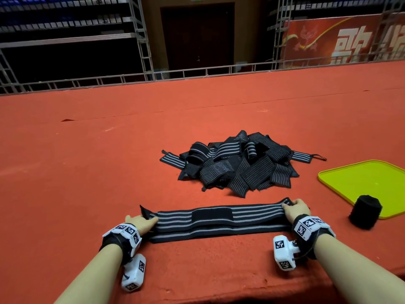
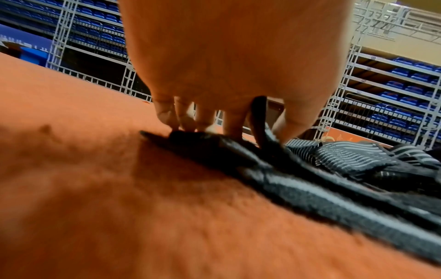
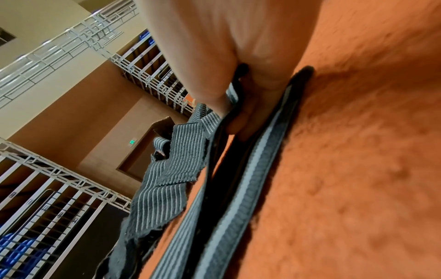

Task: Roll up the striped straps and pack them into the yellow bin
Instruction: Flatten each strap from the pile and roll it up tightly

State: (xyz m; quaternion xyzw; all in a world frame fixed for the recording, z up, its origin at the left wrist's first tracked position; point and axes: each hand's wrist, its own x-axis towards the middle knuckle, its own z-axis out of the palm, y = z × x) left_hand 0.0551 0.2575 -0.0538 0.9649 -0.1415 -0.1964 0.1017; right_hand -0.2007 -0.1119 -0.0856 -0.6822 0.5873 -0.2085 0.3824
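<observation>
Hands at either end of a striped strap [image 1: 219, 222] stretch it flat across the near edge of an orange felt-covered table [image 1: 109, 161]. The left hand [image 1: 140, 222] pinches the strap's left end, fingertips [image 2: 181, 120] pressed down onto the fabric and a fold of it caught between forefinger and thumb, as the left wrist view shows. The right hand [image 1: 295, 209] grips the right end, its thumb over the top layer and fingers tucked under, seen in the right wrist view with the strap [image 3: 238, 188] running away along the felt. The strap lies doubled lengthwise, black with grey stripes, a plain black patch at its middle. Beyond it, toward the table's centre, a loose pile of straps [image 1: 238, 165] sits in a tangled heap, well apart from the held one. To the right, a yellow bin [image 1: 368, 183], shallow like a tray, rests on the felt with one rolled strap [image 1: 365, 215] standing at its near corner, overlapping the rim. Metal railings [image 1: 175, 73] edge the table's far side.
</observation>
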